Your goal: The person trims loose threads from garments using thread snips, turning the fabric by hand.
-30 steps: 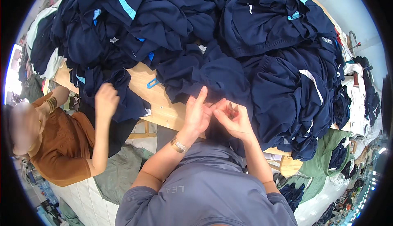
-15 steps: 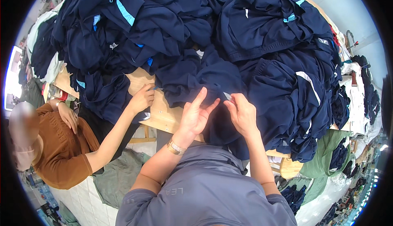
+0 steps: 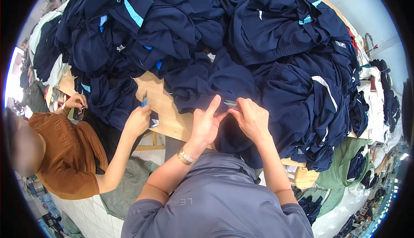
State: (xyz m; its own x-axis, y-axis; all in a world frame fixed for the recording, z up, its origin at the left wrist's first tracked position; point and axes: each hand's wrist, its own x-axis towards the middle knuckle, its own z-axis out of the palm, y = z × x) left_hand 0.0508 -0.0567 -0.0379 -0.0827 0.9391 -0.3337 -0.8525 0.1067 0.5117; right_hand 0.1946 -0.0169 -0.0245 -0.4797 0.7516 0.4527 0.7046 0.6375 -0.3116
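Right now you're pinching a small metal tool (image 3: 230,104) in your right hand (image 3: 254,119), left hand (image 3: 207,124) splayed on one navy garment (image 3: 215,85), heaps at twelve o'clock waiting.

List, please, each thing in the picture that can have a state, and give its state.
left hand: open, fingers stretched, resting on the navy garment
right hand: pinching a small metal tool
navy garment: crumpled, lying over the table edge
pile of navy garments: heaped, unfolded
wooden table: mostly covered
co-worker's hand: holding a small blue tool
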